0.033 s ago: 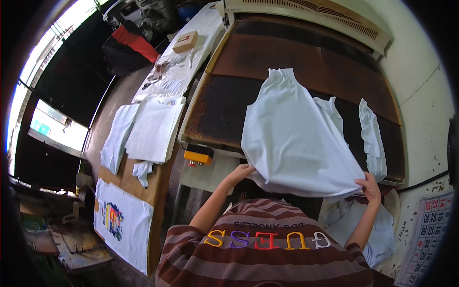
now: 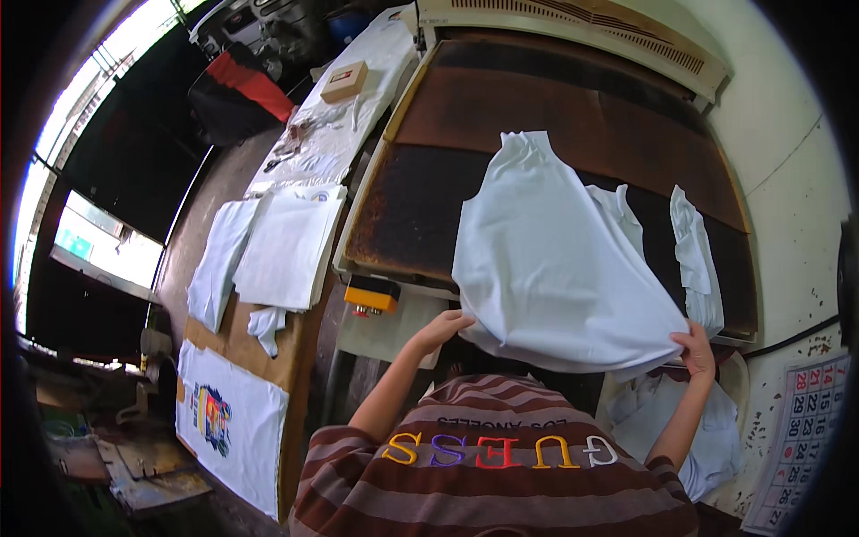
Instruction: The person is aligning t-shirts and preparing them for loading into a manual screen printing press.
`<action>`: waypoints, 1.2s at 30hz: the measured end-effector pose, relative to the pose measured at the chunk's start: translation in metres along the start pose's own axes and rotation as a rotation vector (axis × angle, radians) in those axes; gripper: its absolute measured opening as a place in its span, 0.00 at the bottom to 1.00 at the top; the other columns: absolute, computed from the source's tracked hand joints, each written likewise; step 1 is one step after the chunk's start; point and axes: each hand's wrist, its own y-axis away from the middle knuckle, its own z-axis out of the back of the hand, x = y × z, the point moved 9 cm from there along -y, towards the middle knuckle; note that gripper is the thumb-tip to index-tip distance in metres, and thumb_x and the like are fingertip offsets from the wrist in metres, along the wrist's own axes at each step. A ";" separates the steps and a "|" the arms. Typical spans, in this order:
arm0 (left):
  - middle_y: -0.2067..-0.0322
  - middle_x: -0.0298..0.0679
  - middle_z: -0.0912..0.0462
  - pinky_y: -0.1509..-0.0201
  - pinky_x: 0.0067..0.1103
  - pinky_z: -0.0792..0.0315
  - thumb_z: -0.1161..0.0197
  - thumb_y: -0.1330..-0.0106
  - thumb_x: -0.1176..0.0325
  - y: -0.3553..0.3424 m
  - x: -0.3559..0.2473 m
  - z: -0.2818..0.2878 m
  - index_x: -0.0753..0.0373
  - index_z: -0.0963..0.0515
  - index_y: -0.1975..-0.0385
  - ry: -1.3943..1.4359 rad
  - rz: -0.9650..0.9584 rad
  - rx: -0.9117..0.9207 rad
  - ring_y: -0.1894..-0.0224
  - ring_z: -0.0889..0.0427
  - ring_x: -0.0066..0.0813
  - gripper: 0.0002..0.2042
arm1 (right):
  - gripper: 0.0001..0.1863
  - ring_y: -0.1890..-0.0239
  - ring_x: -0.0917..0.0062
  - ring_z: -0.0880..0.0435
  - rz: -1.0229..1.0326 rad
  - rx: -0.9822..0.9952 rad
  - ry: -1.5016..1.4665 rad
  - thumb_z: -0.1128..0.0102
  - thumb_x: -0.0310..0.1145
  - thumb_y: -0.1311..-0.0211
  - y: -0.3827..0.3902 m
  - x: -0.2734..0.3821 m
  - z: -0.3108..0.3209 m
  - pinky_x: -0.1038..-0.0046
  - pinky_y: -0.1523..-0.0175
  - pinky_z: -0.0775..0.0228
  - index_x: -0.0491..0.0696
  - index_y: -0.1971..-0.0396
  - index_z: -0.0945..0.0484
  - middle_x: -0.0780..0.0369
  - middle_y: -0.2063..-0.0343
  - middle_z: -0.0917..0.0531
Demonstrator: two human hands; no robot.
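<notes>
A large white garment (image 2: 555, 259), narrow at its far end and wide at its near edge, lies over the dark flat bed of a machine. My left hand (image 2: 441, 329) pinches its near left corner. At the near right corner, my right hand (image 2: 693, 349) grips the edge between thumb and fingers. Between the two hands the near edge sags past the front of the bed. Soft folds run across the cloth, and the far end is crumpled. Partly hidden behind its right side is a smaller white cloth piece (image 2: 629, 217).
A folded white cloth stack (image 2: 693, 259) lies on the bed's (image 2: 403, 215) right side. Left stands a table with white sheets (image 2: 291, 246) and a printed white cloth (image 2: 233, 425). An orange control box (image 2: 371, 294) juts from the bed's front. White cloth (image 2: 716, 438) is piled below right.
Very little differs. The garment's near edge and right corner have shifted slightly to the right, and both hands keep their hold.
</notes>
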 end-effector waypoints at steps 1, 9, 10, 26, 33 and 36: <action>0.63 0.34 0.24 0.56 0.17 0.35 0.45 0.38 0.58 0.018 -0.027 0.013 0.66 0.25 0.59 -0.008 -0.074 -0.017 0.60 0.29 0.19 0.16 | 0.22 0.63 0.77 0.24 0.044 -0.075 -0.100 0.39 0.25 0.61 0.001 0.002 0.015 0.77 0.53 0.35 0.39 0.60 0.26 0.61 0.66 0.22; 0.62 0.37 0.23 0.55 0.20 0.29 0.48 0.37 0.69 0.134 -0.292 0.139 0.66 0.30 0.55 0.237 -0.747 -0.221 0.60 0.23 0.24 0.13 | 0.23 0.46 0.70 0.31 0.614 0.097 -0.757 0.49 0.35 0.41 -0.006 0.136 -0.022 0.66 0.41 0.42 0.42 0.47 0.37 0.58 0.49 0.29; 0.62 0.38 0.22 0.57 0.19 0.28 0.47 0.37 0.69 0.144 -0.323 0.144 0.66 0.29 0.56 0.224 -0.852 -0.183 0.61 0.23 0.22 0.12 | 0.24 0.46 0.70 0.31 0.546 0.019 -0.617 0.50 0.36 0.41 -0.020 0.138 -0.021 0.66 0.41 0.42 0.41 0.46 0.38 0.57 0.48 0.30; 0.62 0.38 0.22 0.62 0.15 0.27 0.45 0.40 0.73 0.063 -0.542 0.219 0.67 0.32 0.49 -0.097 -0.854 -0.318 0.66 0.22 0.19 0.18 | 0.16 0.65 0.80 0.21 0.678 0.025 -0.455 0.45 0.36 0.43 -0.134 0.383 -0.104 0.78 0.57 0.28 0.44 0.57 0.26 0.62 0.64 0.20; 0.49 0.42 0.29 0.54 0.17 0.31 0.47 0.46 0.83 -0.099 -0.579 0.325 0.67 0.32 0.47 -0.091 -0.872 -0.520 0.57 0.25 0.24 0.23 | 0.18 0.59 0.79 0.24 0.574 0.195 -0.278 0.42 0.37 0.43 -0.298 0.418 -0.115 0.74 0.51 0.33 0.42 0.56 0.29 0.63 0.61 0.22; 0.46 0.41 0.32 0.50 0.17 0.32 0.48 0.42 0.82 -0.084 -0.618 0.302 0.65 0.38 0.43 0.054 -1.206 -0.447 0.53 0.26 0.23 0.24 | 0.17 0.56 0.77 0.25 0.940 0.087 -0.533 0.45 0.35 0.41 -0.272 0.459 -0.112 0.71 0.48 0.36 0.42 0.55 0.31 0.62 0.59 0.23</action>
